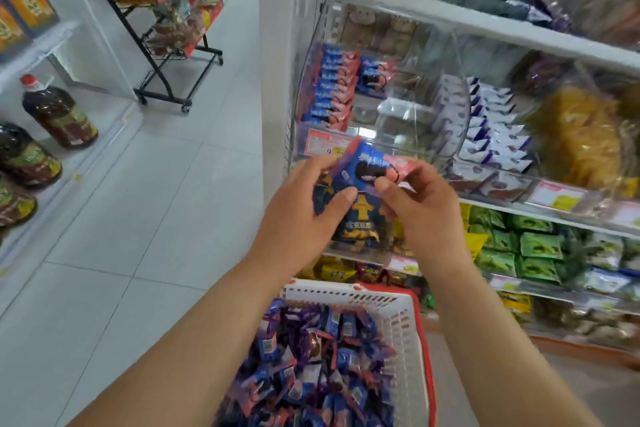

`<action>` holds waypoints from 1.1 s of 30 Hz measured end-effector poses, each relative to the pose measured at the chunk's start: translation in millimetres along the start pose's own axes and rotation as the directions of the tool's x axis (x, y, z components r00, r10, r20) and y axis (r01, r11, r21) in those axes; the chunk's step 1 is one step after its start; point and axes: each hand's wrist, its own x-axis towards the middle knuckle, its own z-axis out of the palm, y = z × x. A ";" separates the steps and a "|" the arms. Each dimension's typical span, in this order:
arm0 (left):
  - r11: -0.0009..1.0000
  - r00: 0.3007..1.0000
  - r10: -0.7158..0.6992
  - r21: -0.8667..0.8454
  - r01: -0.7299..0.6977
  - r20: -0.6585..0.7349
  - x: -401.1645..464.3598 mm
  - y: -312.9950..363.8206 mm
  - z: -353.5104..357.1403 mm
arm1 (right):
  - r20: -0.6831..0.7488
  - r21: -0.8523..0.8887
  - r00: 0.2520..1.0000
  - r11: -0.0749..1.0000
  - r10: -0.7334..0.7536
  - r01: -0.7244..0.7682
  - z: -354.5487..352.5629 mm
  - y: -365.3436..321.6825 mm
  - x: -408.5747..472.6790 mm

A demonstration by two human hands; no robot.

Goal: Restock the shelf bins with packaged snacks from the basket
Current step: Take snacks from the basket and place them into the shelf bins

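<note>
Both hands hold a small stack of blue-and-pink snack packets (363, 166) in front of the shelf. My left hand (304, 208) grips the stack from the left, thumb on top. My right hand (422, 201) pinches its right end. Just beyond them stands a clear plastic shelf bin (433, 87), with a row of the same blue-and-pink packets (332, 87) stacked at its left side. Below my forearms sits a white and red basket (405, 315) full of several blue and purple snack packets (311, 364).
Neighbouring bins hold white-and-blue packets (491, 125) and yellow snacks (581, 135). Green packets (526, 250) fill the shelf below. A black wire rack on wheels (166, 28) stands across the white tiled aisle. Oil bottles (59, 111) line the left floor edge.
</note>
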 end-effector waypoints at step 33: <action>0.780 0.946 0.324 0.565 -0.269 0.004 84.6 -40.7 24.7 | -0.019 -0.168 0.960 0.945 0.281 -0.280 15.6 57.8 293.5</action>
